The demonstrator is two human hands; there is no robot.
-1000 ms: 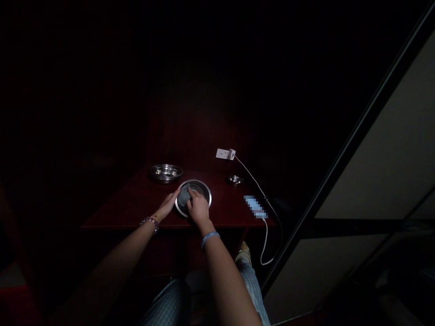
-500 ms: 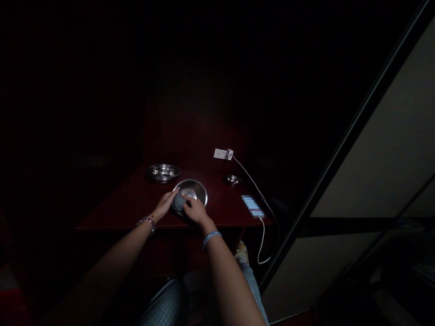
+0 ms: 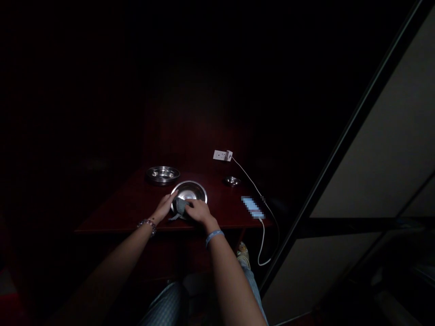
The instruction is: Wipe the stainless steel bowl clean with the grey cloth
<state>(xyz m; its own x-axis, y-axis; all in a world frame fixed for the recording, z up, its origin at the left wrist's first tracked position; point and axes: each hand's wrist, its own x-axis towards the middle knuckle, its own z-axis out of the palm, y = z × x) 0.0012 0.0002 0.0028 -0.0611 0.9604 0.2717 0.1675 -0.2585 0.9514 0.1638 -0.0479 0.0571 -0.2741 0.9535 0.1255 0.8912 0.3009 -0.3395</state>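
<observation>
Here the right hand [image 3: 199,209] holds cloth [image 3: 181,206], wristband [image 3: 214,236] marking unreadable.

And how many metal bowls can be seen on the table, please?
3 I can tell apart: the front bowl, with the left hand at its rim; the left bowl, farther back; and the small bowl, back right. The left bowl may be a stack, hiding more.

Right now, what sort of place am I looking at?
Perhaps a dim dining corner, at home or in an eatery; I can't tell which. The clues: a dark red table, metal bowl and white socket just behind.
</observation>
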